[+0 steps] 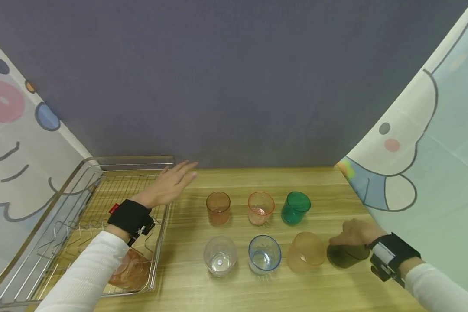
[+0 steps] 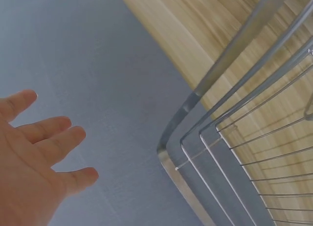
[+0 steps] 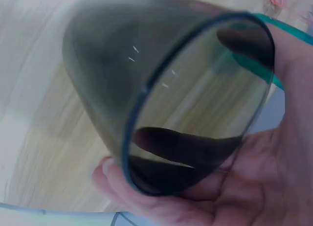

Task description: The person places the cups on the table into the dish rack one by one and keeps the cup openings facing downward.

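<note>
- Head view: even, soft, moderate light; the grey backdrop [image 1: 234,86] toward 12 o'clock is darkest.
- A bright glint sits in the clear cup [image 1: 220,255] near 6 o'clock; faint shadows fall on the tabletop [image 1: 187,286].
- Left wrist view: cool cast; the wire rack [image 2: 235,45] blurs toward 1 o'clock.
- Right wrist view: hazy, washed out toward 9 o'clock; tiny white glints mark the dark cup [image 3: 117,74].

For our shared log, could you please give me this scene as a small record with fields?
left hand: fingers spread, holding nothing, near wire rack
right hand: grips dark cup
back row, left to right: brown cup, pink cup, green cup
front row, left to right: clear cup, blue-rimmed cup, orange cup, dark cup
in rack: reddish vessel, partly hidden
</note>
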The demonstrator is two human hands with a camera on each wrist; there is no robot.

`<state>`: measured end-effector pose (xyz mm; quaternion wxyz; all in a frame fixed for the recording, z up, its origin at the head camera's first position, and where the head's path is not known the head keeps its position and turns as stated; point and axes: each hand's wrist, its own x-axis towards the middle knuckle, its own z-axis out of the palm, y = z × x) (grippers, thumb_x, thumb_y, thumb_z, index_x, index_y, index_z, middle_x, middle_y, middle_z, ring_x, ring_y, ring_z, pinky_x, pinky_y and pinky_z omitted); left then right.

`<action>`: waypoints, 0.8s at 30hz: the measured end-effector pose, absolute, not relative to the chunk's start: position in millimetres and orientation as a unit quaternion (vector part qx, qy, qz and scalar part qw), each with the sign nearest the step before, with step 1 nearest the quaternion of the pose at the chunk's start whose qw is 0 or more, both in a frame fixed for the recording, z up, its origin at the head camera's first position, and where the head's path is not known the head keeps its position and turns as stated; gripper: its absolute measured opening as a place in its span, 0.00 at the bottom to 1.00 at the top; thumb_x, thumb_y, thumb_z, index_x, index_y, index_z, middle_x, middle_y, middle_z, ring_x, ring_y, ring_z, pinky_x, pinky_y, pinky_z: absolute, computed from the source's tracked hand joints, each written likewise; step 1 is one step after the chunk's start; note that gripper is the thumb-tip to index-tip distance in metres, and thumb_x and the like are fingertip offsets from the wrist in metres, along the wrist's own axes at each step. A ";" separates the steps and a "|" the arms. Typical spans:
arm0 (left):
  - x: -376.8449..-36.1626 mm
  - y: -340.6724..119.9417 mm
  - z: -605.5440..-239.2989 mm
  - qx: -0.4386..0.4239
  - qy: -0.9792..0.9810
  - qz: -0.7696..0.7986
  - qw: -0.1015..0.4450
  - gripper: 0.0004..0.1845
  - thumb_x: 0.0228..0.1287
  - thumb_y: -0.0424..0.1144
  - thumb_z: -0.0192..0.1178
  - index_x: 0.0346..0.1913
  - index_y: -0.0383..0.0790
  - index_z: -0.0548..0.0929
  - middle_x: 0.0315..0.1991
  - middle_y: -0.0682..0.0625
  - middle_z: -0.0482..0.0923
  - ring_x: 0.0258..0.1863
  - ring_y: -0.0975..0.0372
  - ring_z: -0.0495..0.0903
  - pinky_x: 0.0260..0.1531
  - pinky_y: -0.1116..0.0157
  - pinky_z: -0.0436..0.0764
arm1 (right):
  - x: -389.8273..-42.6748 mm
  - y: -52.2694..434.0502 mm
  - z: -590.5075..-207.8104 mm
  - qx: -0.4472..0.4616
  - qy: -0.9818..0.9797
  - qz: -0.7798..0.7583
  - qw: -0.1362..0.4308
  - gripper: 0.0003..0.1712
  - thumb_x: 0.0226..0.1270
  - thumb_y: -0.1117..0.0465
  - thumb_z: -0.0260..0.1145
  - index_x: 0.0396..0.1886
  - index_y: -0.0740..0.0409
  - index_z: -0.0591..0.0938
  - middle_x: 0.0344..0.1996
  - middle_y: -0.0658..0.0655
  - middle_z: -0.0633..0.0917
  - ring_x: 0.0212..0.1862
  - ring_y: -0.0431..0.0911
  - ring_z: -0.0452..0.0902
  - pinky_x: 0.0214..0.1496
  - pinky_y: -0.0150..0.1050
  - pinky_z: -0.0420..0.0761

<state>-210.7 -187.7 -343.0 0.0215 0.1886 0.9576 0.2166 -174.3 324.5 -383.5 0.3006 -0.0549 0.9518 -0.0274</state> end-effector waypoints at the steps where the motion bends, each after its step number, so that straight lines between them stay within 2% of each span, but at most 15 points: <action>1: -210.4 -188.8 -343.2 0.188 0.957 0.218 0.023 0.33 0.71 0.60 0.25 0.72 0.48 0.52 0.73 0.43 0.49 0.73 0.48 0.47 0.67 0.37 0.39 | -173.6 324.3 -384.0 -0.054 0.952 -0.031 0.300 0.42 0.53 0.35 0.60 0.43 0.74 0.78 0.37 0.65 0.82 0.37 0.53 0.77 0.39 0.56 0.79; 6: -210.6 -192.4 -345.8 0.187 0.956 0.225 0.027 0.32 0.72 0.60 0.24 0.72 0.49 0.51 0.73 0.42 0.48 0.73 0.47 0.47 0.67 0.38 0.38 | -168.8 323.8 -385.2 -0.045 0.945 -0.048 0.321 0.34 0.57 0.39 0.56 0.38 0.70 0.79 0.32 0.60 0.79 0.33 0.50 0.73 0.36 0.49 0.76; 7: -210.8 -192.7 -346.4 0.188 0.955 0.227 0.026 0.32 0.72 0.60 0.24 0.72 0.48 0.52 0.73 0.42 0.48 0.73 0.47 0.47 0.67 0.38 0.38 | -168.1 323.8 -385.0 -0.044 0.943 -0.050 0.325 0.35 0.58 0.40 0.55 0.40 0.72 0.78 0.33 0.62 0.80 0.34 0.51 0.73 0.37 0.50 0.76; 9: -211.7 -193.4 -347.8 0.192 0.953 0.233 0.019 0.32 0.72 0.59 0.24 0.72 0.47 0.53 0.73 0.42 0.49 0.72 0.47 0.48 0.67 0.39 0.38 | -167.0 324.1 -387.1 -0.033 0.944 -0.066 0.322 0.28 0.57 0.43 0.57 0.29 0.67 0.79 0.24 0.56 0.78 0.26 0.46 0.70 0.28 0.41 0.74; 11: -212.4 -194.1 -348.7 0.193 0.952 0.239 0.008 0.31 0.73 0.58 0.24 0.72 0.47 0.54 0.72 0.41 0.50 0.72 0.47 0.48 0.68 0.39 0.39 | -165.3 324.5 -390.5 -0.024 0.948 -0.089 0.306 0.21 0.55 0.46 0.58 0.14 0.57 0.74 0.13 0.49 0.72 0.17 0.40 0.64 0.18 0.33 0.68; 12: -212.7 -194.5 -348.9 0.194 0.951 0.242 0.003 0.31 0.73 0.58 0.25 0.72 0.47 0.55 0.72 0.41 0.51 0.72 0.47 0.49 0.68 0.39 0.39 | -165.2 325.1 -392.2 -0.022 0.951 -0.099 0.293 0.21 0.54 0.47 0.59 0.10 0.55 0.71 0.10 0.47 0.70 0.14 0.38 0.60 0.15 0.30 0.65; 14: -213.1 -195.3 -348.9 0.195 0.949 0.248 -0.006 0.31 0.73 0.58 0.25 0.71 0.47 0.55 0.72 0.41 0.51 0.72 0.47 0.49 0.68 0.39 0.39 | -164.7 326.7 -397.5 -0.009 0.957 -0.123 0.262 0.24 0.52 0.49 0.61 0.05 0.47 0.60 0.06 0.41 0.58 0.12 0.34 0.49 0.13 0.26 0.53; 17: -212.7 -196.1 -348.0 0.195 0.948 0.251 -0.012 0.31 0.73 0.58 0.25 0.71 0.48 0.55 0.72 0.41 0.52 0.72 0.47 0.49 0.68 0.39 0.39 | -164.3 331.5 -403.2 -0.012 0.966 -0.137 0.218 0.22 0.55 0.49 0.60 0.13 0.59 0.68 0.11 0.50 0.67 0.15 0.41 0.60 0.16 0.32 0.63; 19: -212.2 -196.3 -347.3 0.193 0.948 0.253 -0.017 0.31 0.73 0.58 0.25 0.71 0.47 0.56 0.72 0.40 0.52 0.72 0.46 0.49 0.68 0.39 0.39 | -164.9 335.1 -408.5 -0.011 0.973 -0.130 0.190 0.26 0.59 0.47 0.58 0.26 0.70 0.71 0.21 0.62 0.74 0.23 0.50 0.70 0.23 0.41 0.72; 21: -211.8 -196.6 -347.2 0.186 0.948 0.257 -0.025 0.31 0.73 0.58 0.24 0.71 0.46 0.56 0.71 0.40 0.53 0.72 0.46 0.50 0.67 0.39 0.40 | -164.6 337.9 -415.0 -0.009 0.979 -0.118 0.168 0.33 0.63 0.45 0.53 0.39 0.78 0.67 0.32 0.72 0.74 0.33 0.61 0.74 0.32 0.52 0.75; 23: -211.7 -197.0 -347.4 0.177 0.948 0.263 -0.035 0.31 0.73 0.57 0.24 0.71 0.45 0.57 0.71 0.40 0.54 0.71 0.46 0.50 0.67 0.38 0.40 | -164.7 338.9 -423.1 -0.011 0.984 -0.104 0.141 0.35 0.66 0.45 0.48 0.43 0.80 0.66 0.37 0.77 0.72 0.37 0.69 0.73 0.36 0.59 0.74; 24: -211.6 -197.1 -347.5 0.173 0.947 0.266 -0.041 0.31 0.73 0.57 0.24 0.71 0.45 0.57 0.71 0.40 0.55 0.71 0.46 0.51 0.67 0.38 0.41 | -164.7 339.6 -427.5 -0.045 0.989 -0.079 0.117 0.30 0.67 0.47 0.49 0.42 0.77 0.67 0.36 0.77 0.72 0.36 0.70 0.72 0.34 0.60 0.73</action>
